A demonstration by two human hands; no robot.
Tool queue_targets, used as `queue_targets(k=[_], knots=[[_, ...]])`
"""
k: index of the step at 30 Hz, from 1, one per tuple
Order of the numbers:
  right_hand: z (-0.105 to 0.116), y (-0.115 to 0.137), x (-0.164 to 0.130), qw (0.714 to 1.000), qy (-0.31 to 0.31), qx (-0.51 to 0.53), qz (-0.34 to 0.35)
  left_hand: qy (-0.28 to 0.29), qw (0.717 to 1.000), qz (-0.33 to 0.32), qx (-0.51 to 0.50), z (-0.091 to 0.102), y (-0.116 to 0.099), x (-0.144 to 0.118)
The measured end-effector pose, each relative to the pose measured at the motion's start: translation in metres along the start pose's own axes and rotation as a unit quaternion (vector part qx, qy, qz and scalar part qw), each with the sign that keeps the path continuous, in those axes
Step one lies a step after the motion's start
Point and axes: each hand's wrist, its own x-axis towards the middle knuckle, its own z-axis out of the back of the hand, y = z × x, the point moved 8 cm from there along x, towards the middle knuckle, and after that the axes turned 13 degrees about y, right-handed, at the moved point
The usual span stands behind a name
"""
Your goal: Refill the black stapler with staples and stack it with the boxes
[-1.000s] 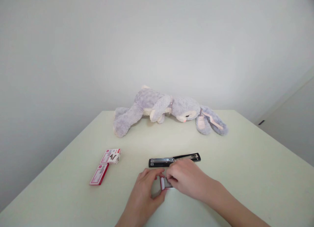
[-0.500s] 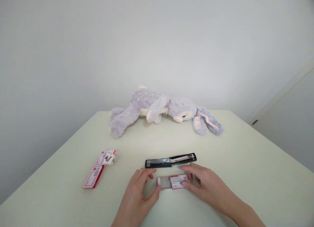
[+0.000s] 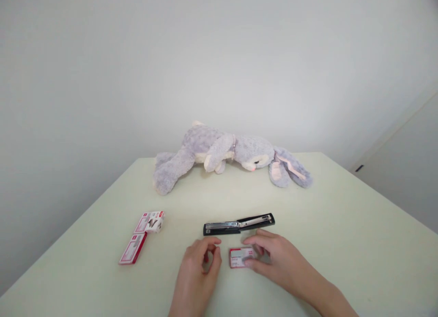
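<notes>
A small red-and-white box (image 3: 237,258) lies flat on the table in front of me. My right hand (image 3: 268,253) grips its right end between thumb and fingers, covering part of it. To the left of the box, my left hand (image 3: 205,257) is apart from it, fingers curved and thumb separated from the forefinger by a small gap, with nothing visible in it. Just beyond both hands lies a black stapler (image 3: 222,226), opened out flat with its metal parts facing up.
Off to the left, a white box with printed pictures (image 3: 150,222) touches a flat red-and-white box (image 3: 132,249). A grey plush rabbit (image 3: 208,146) lies on its side along the table's far edge, by the wall.
The box's clear tray, which stuck out to the left, no longer shows, and the box looks shorter. My left hand has let go of that end. My right hand has shifted slightly left.
</notes>
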Motion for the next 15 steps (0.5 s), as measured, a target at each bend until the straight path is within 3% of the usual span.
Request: queue_targets(k=[3, 5, 9, 15], knots=[[0.002, 0.004, 0.007, 1.0, -0.004, -0.007, -0.009, -0.064, 0.995, -0.006, 0.076, 0.024, 0.009, 0.012], [0.0, 0.01, 0.015, 1.0, 0.004, -0.022, -0.004, -0.055, 0.992, -0.001, 0.112, 0.03, 0.016, 0.024], [-0.008, 0.024, 0.029, 0.997, 0.033, -0.069, 0.023, 0.02, 0.992, 0.008, 0.124, 0.024, 0.021, 0.039], [-0.001, 0.038, 0.032, 0.994, 0.017, -0.079, 0.074, 0.047, 0.995, 0.014, 0.089, 0.006, 0.008, 0.018]])
